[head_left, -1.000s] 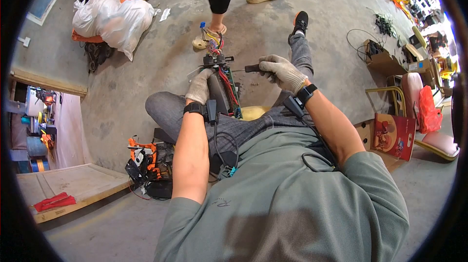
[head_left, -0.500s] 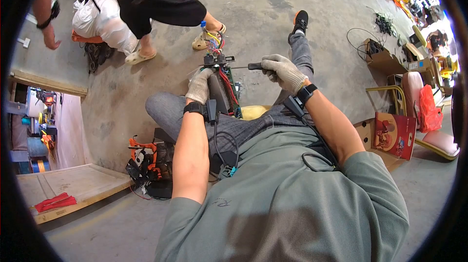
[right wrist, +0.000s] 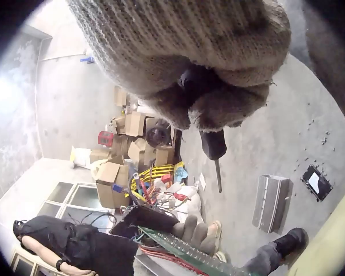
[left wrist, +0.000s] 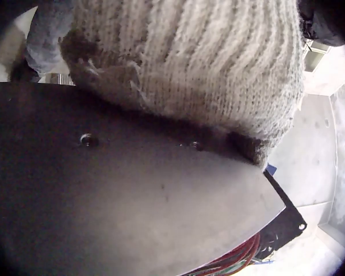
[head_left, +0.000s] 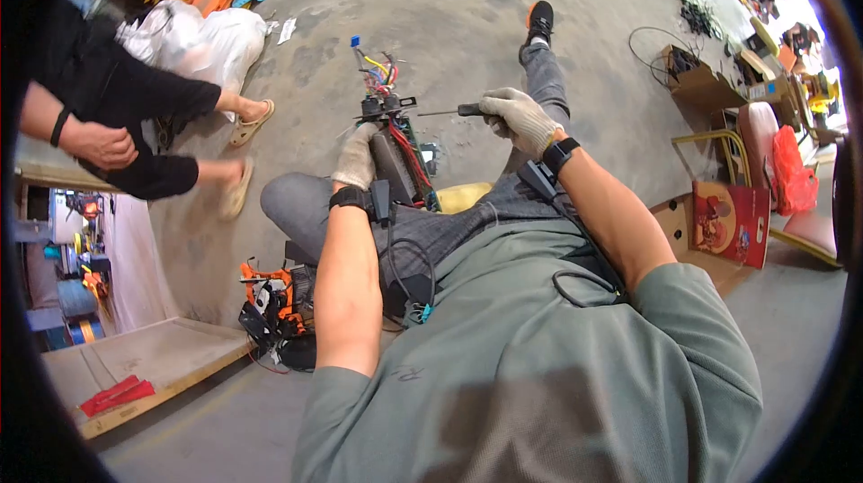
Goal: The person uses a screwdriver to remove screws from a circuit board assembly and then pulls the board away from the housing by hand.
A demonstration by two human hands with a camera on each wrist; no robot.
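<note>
A white knitted glove covers each hand. My left hand grips the side of a long grey metal-cased electronic unit, which stands out from between my legs. Its casing fills much of the left wrist view, and gloved fingers show curled over its edge in the right wrist view. Red wires and a green circuit board run along it; loose coloured wires stick out at its far end. My right hand holds a black-handled screwdriver, its shaft pointing at the black end bracket.
Another person walks at the left, beside white sacks. Orange and black parts lie by my left knee. At right are a red printed box and a chair with a red bag. A grey metal case lies on the floor.
The other person has walked from the far middle to the left side. The head view has shifted slightly. The screwdriver's shaft, earlier overlapping the unit's end, now shows farther out from it.
</note>
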